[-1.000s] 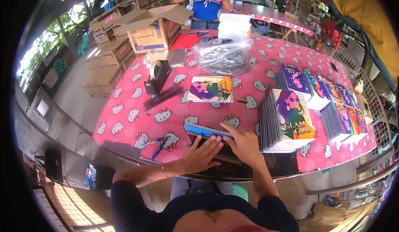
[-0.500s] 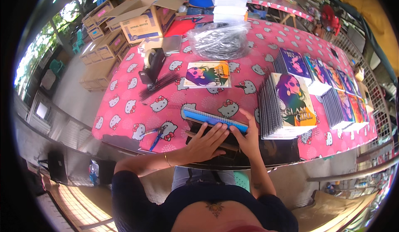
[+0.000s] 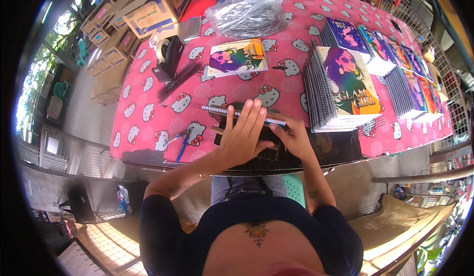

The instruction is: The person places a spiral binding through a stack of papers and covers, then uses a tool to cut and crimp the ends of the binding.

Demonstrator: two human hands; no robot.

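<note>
At the table's near edge, a spiral notebook (image 3: 217, 109) stands nearly on edge, mostly covered by my hands; a bit of blue shows by my right fingers. My left hand (image 3: 245, 132) presses against it, fingers stretched out flat, thumb apart. Around the notebook's right end, my right hand (image 3: 294, 136) is closed, thumb on the near side. A thin wire coil (image 3: 196, 105) pokes out past the notebook's left end. Beneath my hands lies a dark board (image 3: 323, 150). Blue-handled pliers (image 3: 183, 145) rest left of my left hand.
Stacked spiral notebooks (image 3: 345, 88) stand at the right. One notebook (image 3: 237, 57) lies ahead, near loose black coils (image 3: 180, 81) and a tape dispenser (image 3: 169, 58). Farther back are a plastic bag of coils (image 3: 249, 14) and a cardboard box (image 3: 155, 11).
The notebook has tipped up, so its blue cover is now mostly hidden. My left hand has slid forward over it, and my right fingers have curled in around its end. The view has shifted.
</note>
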